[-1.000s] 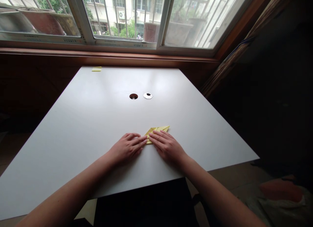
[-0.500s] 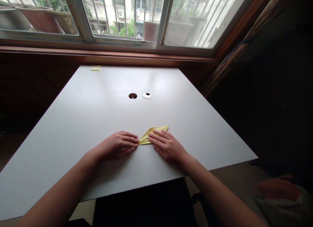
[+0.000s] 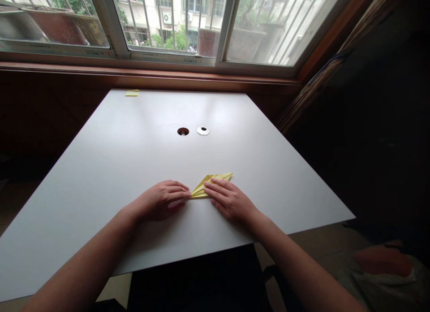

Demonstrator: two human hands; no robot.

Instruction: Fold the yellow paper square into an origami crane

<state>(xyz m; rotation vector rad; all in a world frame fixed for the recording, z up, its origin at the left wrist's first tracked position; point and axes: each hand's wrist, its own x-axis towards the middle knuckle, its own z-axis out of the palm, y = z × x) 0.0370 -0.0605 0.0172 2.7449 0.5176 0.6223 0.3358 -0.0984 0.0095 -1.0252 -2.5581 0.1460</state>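
A yellow folded paper (image 3: 204, 188) lies on the white table, a narrow diamond-like shape with creased layers and pointed ends. My left hand (image 3: 167, 198) is at its left point, fingers close together and bent, the fingertips closed on the tip; the thumb is mostly hidden beneath. Across the paper's lower right part my right hand (image 3: 230, 199) rests palm down, fingers stretched out and slightly apart, pressing it to the table. The right fingers cover part of the folds.
The white table (image 3: 148, 146) has a round cable hole (image 3: 183, 132) with its round cover (image 3: 202, 131) lying beside it. Far off at the back left edge sits a small yellow paper piece (image 3: 132, 93). A barred window (image 3: 174, 25) stands behind the table.
My left fingers have shifted very slightly at the paper's left point, the lower ones drawing in underneath. My right hand and the paper stay in place.
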